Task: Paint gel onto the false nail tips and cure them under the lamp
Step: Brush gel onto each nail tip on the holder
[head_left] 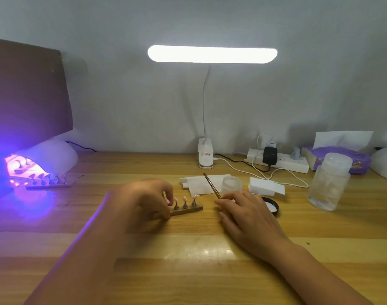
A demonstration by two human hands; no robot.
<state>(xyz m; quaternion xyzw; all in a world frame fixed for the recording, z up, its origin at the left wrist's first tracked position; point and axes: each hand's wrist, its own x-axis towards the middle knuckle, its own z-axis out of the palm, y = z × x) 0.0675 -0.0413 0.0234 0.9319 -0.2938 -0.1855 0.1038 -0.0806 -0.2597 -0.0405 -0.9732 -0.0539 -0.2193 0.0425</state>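
Note:
A small wooden holder strip (193, 209) lies mid-table with pink false nail tips (184, 198) standing on little stands. My left hand (142, 201) grips the strip's left end, fingers curled round it. To the right, my right hand (247, 213) holds a thin gel brush (211, 185), its bristles pointing up and away. A small clear gel jar (231, 183) stands just behind that hand, its black lid (272, 205) lying beside it. At far left the white curing lamp (53, 155) glows purple over a second strip of tips (50, 183) at its mouth.
White wipes (199, 181) and a foam block (266, 186) lie behind the hands. A clear bottle (330, 183), tissue pack (340, 159), power strip (280, 160) with cables and a clip-on desk lamp (205, 156) line the back. A brown board (27, 91) leans at left.

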